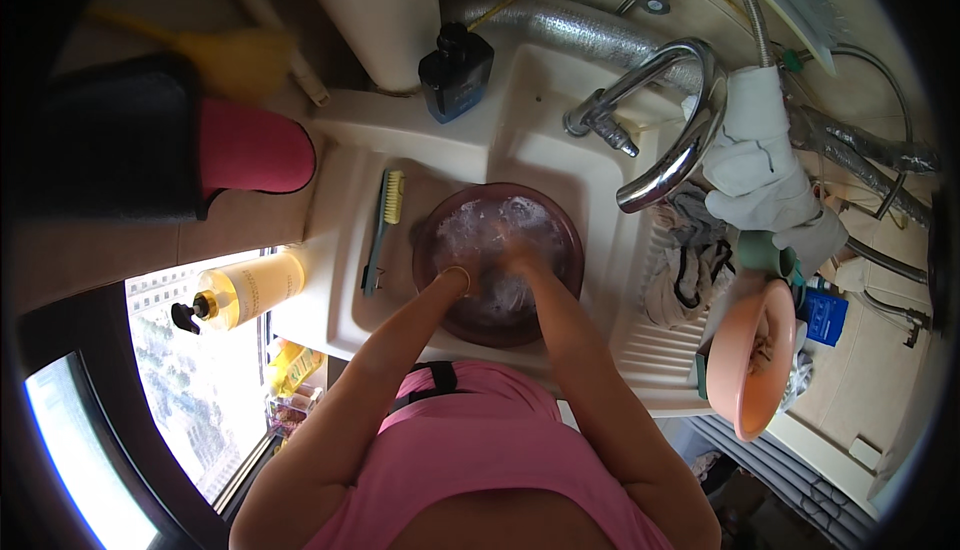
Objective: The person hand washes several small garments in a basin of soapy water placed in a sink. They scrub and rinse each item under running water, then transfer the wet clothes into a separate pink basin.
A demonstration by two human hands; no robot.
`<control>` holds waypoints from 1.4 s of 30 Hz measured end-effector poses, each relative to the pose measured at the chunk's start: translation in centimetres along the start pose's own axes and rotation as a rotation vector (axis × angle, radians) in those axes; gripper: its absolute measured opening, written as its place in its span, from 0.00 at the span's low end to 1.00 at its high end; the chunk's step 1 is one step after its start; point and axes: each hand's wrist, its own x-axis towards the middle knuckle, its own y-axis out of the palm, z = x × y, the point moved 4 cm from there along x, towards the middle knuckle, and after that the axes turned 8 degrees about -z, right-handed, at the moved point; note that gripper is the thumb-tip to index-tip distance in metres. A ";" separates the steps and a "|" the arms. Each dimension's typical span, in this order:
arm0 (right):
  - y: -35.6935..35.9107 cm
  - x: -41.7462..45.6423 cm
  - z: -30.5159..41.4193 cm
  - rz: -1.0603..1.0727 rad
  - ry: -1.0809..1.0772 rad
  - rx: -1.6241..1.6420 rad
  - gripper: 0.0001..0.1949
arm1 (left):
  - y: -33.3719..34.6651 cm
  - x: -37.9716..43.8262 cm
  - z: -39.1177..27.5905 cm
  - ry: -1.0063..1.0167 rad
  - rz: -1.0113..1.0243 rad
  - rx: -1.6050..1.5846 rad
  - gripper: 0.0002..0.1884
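A dark red round basin point(501, 328) of soapy, foamy water stands in the pale sink before me. My left hand point(466, 268), with a gold bangle at its wrist, is down in the basin on its left side. Beside it, more to the right, my right hand point(519, 253) is also in the basin. Both hands are blurred and partly under the foam, so their fingers and anything in them are hidden. A long-handled scrubbing brush point(382, 227) with yellow bristles lies in the sink, left of the basin.
A chrome faucet point(679, 167) curves over the sink's right side. Crumpled cloths point(679, 287) lie on the ribbed drainboard, beside a peach basin point(750, 370) tilted on its side. A dark pump bottle point(455, 77) stands behind; an amber pump bottle point(259, 287) is at left, by the window.
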 end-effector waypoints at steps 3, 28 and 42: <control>-2.5 0.0 0.3 -0.251 0.086 0.202 0.26 | -3.8 -1.0 -1.0 0.050 -0.125 -0.127 0.46; -13.0 -10.8 0.2 -0.371 -0.064 2.047 0.35 | -14.8 -16.2 -7.5 0.376 0.327 -2.315 0.24; -13.1 -10.1 6.8 0.003 -0.056 2.526 0.24 | -12.8 -16.5 -7.6 0.372 0.573 -2.230 0.39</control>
